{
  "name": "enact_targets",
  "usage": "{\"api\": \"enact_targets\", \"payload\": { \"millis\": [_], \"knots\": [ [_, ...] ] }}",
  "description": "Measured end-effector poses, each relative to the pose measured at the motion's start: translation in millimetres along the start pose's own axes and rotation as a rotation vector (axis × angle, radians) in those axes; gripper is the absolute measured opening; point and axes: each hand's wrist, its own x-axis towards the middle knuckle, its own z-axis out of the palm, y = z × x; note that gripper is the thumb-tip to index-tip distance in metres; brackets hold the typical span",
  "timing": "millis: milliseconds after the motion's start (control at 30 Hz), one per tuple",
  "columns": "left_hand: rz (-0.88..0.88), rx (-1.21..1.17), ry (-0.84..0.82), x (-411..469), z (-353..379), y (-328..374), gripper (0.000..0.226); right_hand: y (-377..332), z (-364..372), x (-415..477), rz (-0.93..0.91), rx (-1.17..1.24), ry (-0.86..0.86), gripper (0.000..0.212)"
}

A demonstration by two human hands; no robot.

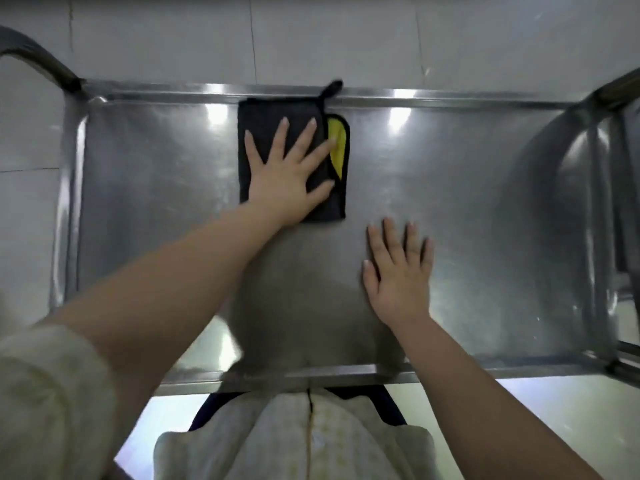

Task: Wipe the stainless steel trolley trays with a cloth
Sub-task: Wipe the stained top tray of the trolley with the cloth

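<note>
Head view, looking straight down: at the far left a curved trolley handle (41, 60) is seen above a pale tiled floor (173, 36). A cream sleeve (45, 393) fills the lower left corner, and from it a bare forearm is stretched diagonally over the tray (156, 202). The tray is shown as a shallow stainless steel rectangle with a raised rim, its long sides running left to right, and bright reflections are scattered along its far side.

Left of the tray's centre, a folded black cloth (263, 133) is laid on the steel, close against the far rim. The left hand (287, 174) is pressed flat on it, palm down, with the fingers straight and spread; nothing is pinched or gripped. At the cloth's right edge a fold is turned back, so that a yellow inner face (337, 143) is exposed, and a black hanging loop (330, 91) is draped over the far rim.

Below the tray's near rim, a cream garment (311, 438) is seen at bottom centre.

Right of the cloth and nearer the person, the right hand (398, 275) is laid flat on bare steel, fingers straight and close together, apart from the cloth. At the far right the trolley's end frame (602, 220) is seen, blurred.
</note>
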Motion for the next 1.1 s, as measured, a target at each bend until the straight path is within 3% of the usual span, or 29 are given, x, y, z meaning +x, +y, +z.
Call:
{"api": "enact_targets", "payload": {
  "millis": [100, 200, 400, 500, 633, 700, 767, 833, 900, 1000, 1100],
  "knots": [
    [-0.089, -0.029, -0.005, 48, -9, 22, 0.070, 5, -1, 2, 0.000, 0.049, -0.018, 0.058],
    [-0.107, -0.035, 0.021, 37, -3, 38, 0.071, 9, -6, 3, 0.067, 0.294, -0.002, 0.056],
    [0.225, -0.012, 0.044, -136, 41, 91, 0.071, 15, -10, 0, 0.090, 0.656, 0.093, 0.051],
    [0.428, -0.033, -0.021, -213, 61, 131, 0.074, 19, -11, -1, 0.093, 0.750, 0.083, 0.050],
    [0.449, -0.067, -0.056, -219, 52, 142, 0.063, 23, -14, 1, 0.049, 0.735, 0.039, 0.049],
    [0.367, -0.256, 0.007, -216, 41, 138, 0.045, 24, -15, 4, 0.035, 0.614, 0.006, 0.045],
    [0.126, -0.477, 0.133, -221, 33, 133, 0.032, 19, -15, 4, -0.019, 0.455, -0.035, 0.043],
    [-0.223, -0.557, 0.195, -230, 28, 125, 0.038, 10, -15, 3, -0.133, 0.339, -0.095, 0.047],
    [-0.470, -0.607, 0.157, -241, 27, 116, 0.044, 0, -14, -2, -0.242, 0.247, -0.129, 0.054],
    [-0.591, -0.771, 0.099, -261, 29, 110, 0.047, -11, -14, -7, -0.202, 0.249, -0.079, 0.052],
    [-0.652, -0.780, 0.032, -272, 28, 110, 0.032, -17, -17, -7, -0.079, 0.310, -0.170, 0.056]
  ]
}}
